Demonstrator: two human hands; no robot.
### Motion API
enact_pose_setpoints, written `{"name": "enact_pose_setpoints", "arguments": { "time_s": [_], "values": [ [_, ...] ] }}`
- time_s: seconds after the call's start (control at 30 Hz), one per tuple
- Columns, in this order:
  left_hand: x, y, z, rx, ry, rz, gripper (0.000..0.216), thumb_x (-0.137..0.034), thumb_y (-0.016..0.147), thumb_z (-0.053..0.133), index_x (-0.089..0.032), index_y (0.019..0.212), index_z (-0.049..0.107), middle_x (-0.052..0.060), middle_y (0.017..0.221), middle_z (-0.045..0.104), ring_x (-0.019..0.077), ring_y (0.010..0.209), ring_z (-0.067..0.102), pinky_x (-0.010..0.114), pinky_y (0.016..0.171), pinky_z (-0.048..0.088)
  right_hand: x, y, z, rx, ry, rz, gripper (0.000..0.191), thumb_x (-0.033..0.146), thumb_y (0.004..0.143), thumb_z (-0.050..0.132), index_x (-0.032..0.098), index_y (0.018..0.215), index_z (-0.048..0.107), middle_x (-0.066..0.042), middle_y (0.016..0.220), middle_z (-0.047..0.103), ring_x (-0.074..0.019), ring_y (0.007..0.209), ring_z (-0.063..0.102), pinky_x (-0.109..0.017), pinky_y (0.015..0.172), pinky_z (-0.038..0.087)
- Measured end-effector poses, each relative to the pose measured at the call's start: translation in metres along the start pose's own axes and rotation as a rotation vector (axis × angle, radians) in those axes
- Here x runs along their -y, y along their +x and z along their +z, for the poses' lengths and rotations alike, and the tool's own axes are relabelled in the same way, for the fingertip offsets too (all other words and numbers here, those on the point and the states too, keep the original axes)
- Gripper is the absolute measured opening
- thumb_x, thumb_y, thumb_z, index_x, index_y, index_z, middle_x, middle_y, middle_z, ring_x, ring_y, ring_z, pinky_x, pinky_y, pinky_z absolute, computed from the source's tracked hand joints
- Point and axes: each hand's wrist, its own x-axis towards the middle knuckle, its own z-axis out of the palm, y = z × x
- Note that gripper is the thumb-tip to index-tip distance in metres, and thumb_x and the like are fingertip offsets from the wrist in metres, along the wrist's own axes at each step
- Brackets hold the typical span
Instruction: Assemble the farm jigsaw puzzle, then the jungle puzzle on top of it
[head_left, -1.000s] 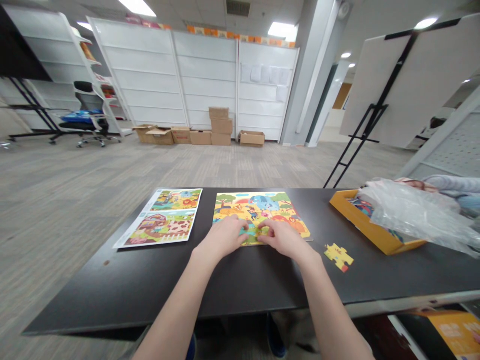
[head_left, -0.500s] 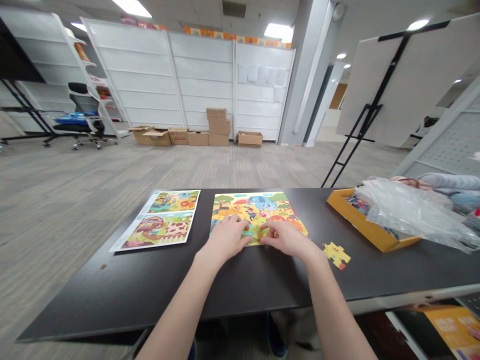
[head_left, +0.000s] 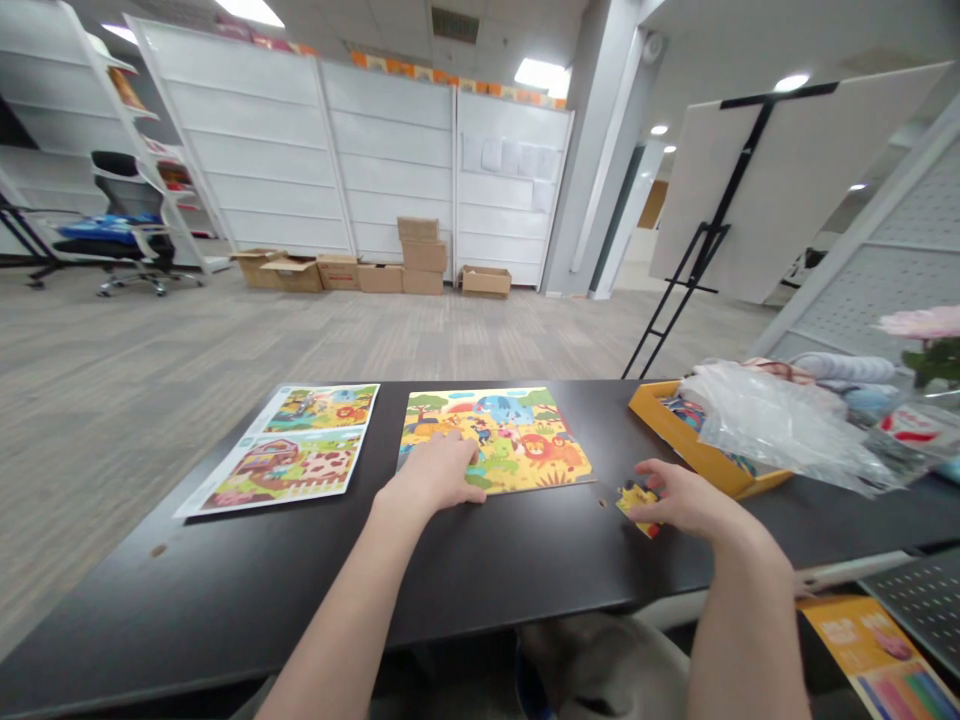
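A colourful animal jigsaw puzzle lies flat in the middle of the black table. My left hand rests on its near left corner, fingers curled loosely and pressing down, holding nothing. To the right of the puzzle, my right hand closes its fingers on a loose clump of yellow puzzle pieces that lies on the table.
A printed picture sheet lies left of the puzzle. An orange box lid with a clear plastic bag stands at the right, with a pink flower beyond. Easel, shelves, cartons and an office chair stand on the floor behind.
My right hand left the puzzle and moved right onto the loose yellow pieces. The left hand stayed on the puzzle. The view has swung to the right.
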Motion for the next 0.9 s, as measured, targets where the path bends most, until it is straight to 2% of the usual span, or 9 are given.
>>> {"name": "enact_pose_setpoints", "arguments": {
  "time_s": [0.2, 0.4, 0.53, 0.67, 0.73, 0.83, 0.9],
  "values": [
    [-0.006, 0.008, -0.004, 0.039, 0.028, -0.028, 0.052, -0.04, 0.068, 0.083, -0.017, 0.112, 0.069, 0.016, 0.121, 0.066, 0.0352, 0.107, 0.066, 0.041, 0.087, 0.052, 0.017, -0.002, 0.009, -0.01, -0.127, -0.109, 0.055, 0.019, 0.051, 0.083, 0.022, 0.105, 0.073, -0.009, 0.098, 0.074, -0.0265, 0.09, 0.071, -0.031, 0.075, 0.053],
    [-0.001, 0.008, -0.001, 0.027, 0.026, 0.006, 0.049, -0.041, 0.068, 0.083, -0.02, 0.11, 0.07, 0.013, 0.119, 0.068, 0.0335, 0.109, 0.065, 0.037, 0.088, 0.051, 0.008, 0.0, 0.002, 0.036, -0.048, -0.075, 0.05, 0.025, 0.053, 0.083, 0.019, 0.102, 0.072, -0.007, 0.089, 0.074, -0.0234, 0.079, 0.07, -0.029, 0.066, 0.051],
    [0.011, 0.008, 0.002, 0.019, -0.04, 0.039, 0.045, -0.038, 0.07, 0.081, -0.021, 0.11, 0.07, 0.011, 0.119, 0.07, 0.0318, 0.111, 0.065, 0.036, 0.092, 0.05, 0.007, -0.002, -0.011, 0.128, 0.155, -0.088, 0.035, 0.037, 0.062, 0.08, 0.019, 0.089, 0.07, -0.004, 0.073, 0.071, -0.0221, 0.068, 0.067, -0.029, 0.058, 0.048],
    [0.015, 0.008, 0.002, -0.108, -0.159, 0.058, 0.025, -0.035, 0.082, 0.066, -0.021, 0.102, 0.071, 0.008, 0.11, 0.074, 0.027, 0.103, 0.068, 0.034, 0.089, 0.051, 0.033, -0.006, -0.017, 0.055, 0.538, -0.244, 0.043, 0.053, 0.069, 0.077, 0.019, 0.092, 0.067, -0.008, 0.084, 0.074, -0.023, 0.075, 0.069, -0.03, 0.065, 0.052],
    [0.011, 0.008, 0.0, -0.185, -0.275, 0.113, 0.019, -0.032, 0.087, 0.059, -0.021, 0.097, 0.07, 0.006, 0.105, 0.075, 0.0235, 0.098, 0.069, 0.033, 0.087, 0.051, 0.053, -0.005, -0.01, 0.023, 0.694, -0.284, 0.047, 0.055, 0.069, 0.078, 0.018, 0.095, 0.066, -0.01, 0.092, 0.075, -0.0236, 0.079, 0.07, -0.031, 0.068, 0.053],
    [0.002, 0.009, -0.002, -0.235, -0.485, 0.209, 0.016, -0.03, 0.089, 0.056, -0.021, 0.09, 0.069, 0.003, 0.097, 0.075, 0.0192, 0.091, 0.069, 0.03, 0.083, 0.052, 0.082, 0.001, 0.009, 0.15, 0.816, -0.34, 0.049, 0.053, 0.069, 0.08, 0.017, 0.1, 0.065, -0.009, 0.092, 0.075, -0.0231, 0.083, 0.07, -0.032, 0.071, 0.054],
    [-0.004, 0.01, -0.001, -0.242, -0.598, 0.21, 0.015, -0.029, 0.089, 0.056, -0.02, 0.088, 0.068, 0.003, 0.095, 0.075, 0.0182, 0.087, 0.069, 0.029, 0.079, 0.054, 0.097, 0.005, 0.023, 0.23, 0.85, -0.358, 0.049, 0.049, 0.068, 0.081, 0.017, 0.102, 0.065, -0.007, 0.087, 0.073, -0.022, 0.081, 0.07, -0.031, 0.069, 0.054]
  ]
}}
